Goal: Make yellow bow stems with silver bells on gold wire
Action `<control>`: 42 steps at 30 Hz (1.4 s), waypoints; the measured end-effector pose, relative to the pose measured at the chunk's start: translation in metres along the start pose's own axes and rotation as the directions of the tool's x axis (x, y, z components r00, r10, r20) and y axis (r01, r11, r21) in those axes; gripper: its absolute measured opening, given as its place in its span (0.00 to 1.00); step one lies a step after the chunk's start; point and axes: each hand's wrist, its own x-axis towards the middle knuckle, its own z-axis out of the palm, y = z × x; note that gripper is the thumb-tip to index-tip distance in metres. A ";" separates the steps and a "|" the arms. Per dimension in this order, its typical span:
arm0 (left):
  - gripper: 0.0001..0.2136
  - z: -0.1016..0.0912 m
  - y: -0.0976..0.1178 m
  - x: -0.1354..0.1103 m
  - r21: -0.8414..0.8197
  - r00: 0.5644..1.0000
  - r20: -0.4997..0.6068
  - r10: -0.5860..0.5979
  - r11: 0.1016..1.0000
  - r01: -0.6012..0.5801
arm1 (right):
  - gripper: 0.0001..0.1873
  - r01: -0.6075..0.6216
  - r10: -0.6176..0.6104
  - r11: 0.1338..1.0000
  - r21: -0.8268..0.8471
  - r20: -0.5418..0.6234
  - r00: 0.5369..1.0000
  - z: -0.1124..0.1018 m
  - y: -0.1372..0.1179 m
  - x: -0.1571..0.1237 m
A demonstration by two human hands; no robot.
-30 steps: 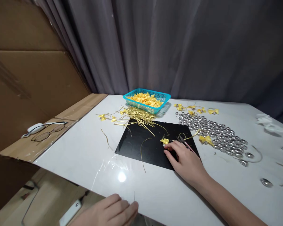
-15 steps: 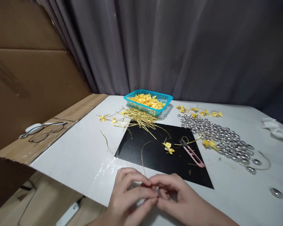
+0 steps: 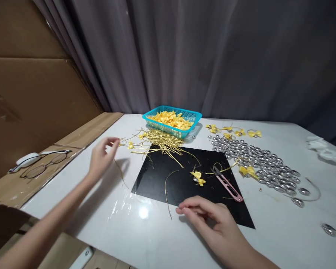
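Observation:
My left hand is stretched out over the left side of the table, thumb and forefinger pinched at a small yellow ribbon bow. Its fingertips cover most of that bow. Low in the middle, my right hand hovers at the near edge of the black mat, fingers drawn together; whatever is between them, if anything, is hidden. A curved gold cord lies just left of the right fingertips. On the mat rest a yellow bow with a silver bead and pink thread snips.
A blue basket of yellow bows stands behind a pile of gold cords. Many silver beads spread over the right side, with several finished bows behind. Glasses lie on cardboard at left.
My hands, together at the front before, have parted. The left has reached forward and left to the bow; the right has stayed near the mat, its fingers now apart from the left's.

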 end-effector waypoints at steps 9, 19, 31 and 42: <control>0.15 0.000 -0.094 0.081 0.318 0.939 0.022 -0.344 0.892 0.320 | 0.15 0.018 -0.028 0.985 -0.173 -0.057 0.998 0.002 0.014 0.006; 0.15 -0.013 -0.083 0.074 0.293 0.962 0.053 -0.267 0.925 0.240 | 0.14 -0.002 -0.003 0.982 -0.190 -0.026 1.000 0.001 0.014 0.008; 0.27 -0.047 0.058 0.005 -0.387 0.858 0.471 -0.205 0.826 0.410 | 0.13 0.076 -0.157 0.869 -0.489 -0.126 0.979 -0.019 0.023 0.016; 0.19 -0.020 0.118 -0.048 -0.448 0.635 0.754 -0.170 0.573 0.686 | 0.21 -0.036 0.032 0.999 -0.025 -0.117 0.993 -0.023 0.002 0.012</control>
